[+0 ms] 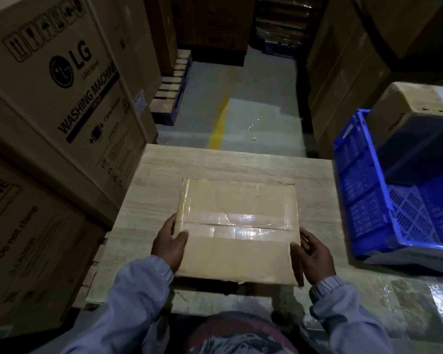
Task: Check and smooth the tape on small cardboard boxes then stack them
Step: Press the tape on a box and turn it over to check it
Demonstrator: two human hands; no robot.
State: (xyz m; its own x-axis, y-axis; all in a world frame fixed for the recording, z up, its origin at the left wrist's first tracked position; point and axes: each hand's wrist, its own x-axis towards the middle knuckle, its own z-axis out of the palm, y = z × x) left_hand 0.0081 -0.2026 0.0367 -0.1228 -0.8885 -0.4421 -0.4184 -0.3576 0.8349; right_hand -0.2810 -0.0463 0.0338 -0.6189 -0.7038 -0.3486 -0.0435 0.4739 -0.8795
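I see both hands clamped on a small flat brown cardboard box (237, 231), one at each side. The left hand (169, 247) grasps the box's left edge, its thumb lying across the top face and its fingers wrapped over the edge out of my sight. The right hand (313, 254) grasps the right edge the same way, thumb tip on the top face and fingers curled along the side wall. Both wrists come out of pale blue-grey sleeves (138, 290).

Between the two thumbs a wide strip of clear glossy tape (235, 224) runs across the box top from side to side, catching a bright glare near its middle. A narrower clear strip runs down the box's left edge, just ahead of the left thumb.

The box sits over a pale wood-grain table top (241, 162). I cannot tell whether it lies flat on it or is raised a little.

Just to the right of the right hand stands a blue perforated plastic crate (368, 200), with another brown carton (404, 106) at its far end. To the left of the left hand rise large stacked brown cartons printed "LG WASHING MACHINE" (62, 85). Beyond both hands, past the table, a yellow painted line (219, 123) runs along the grey floor.
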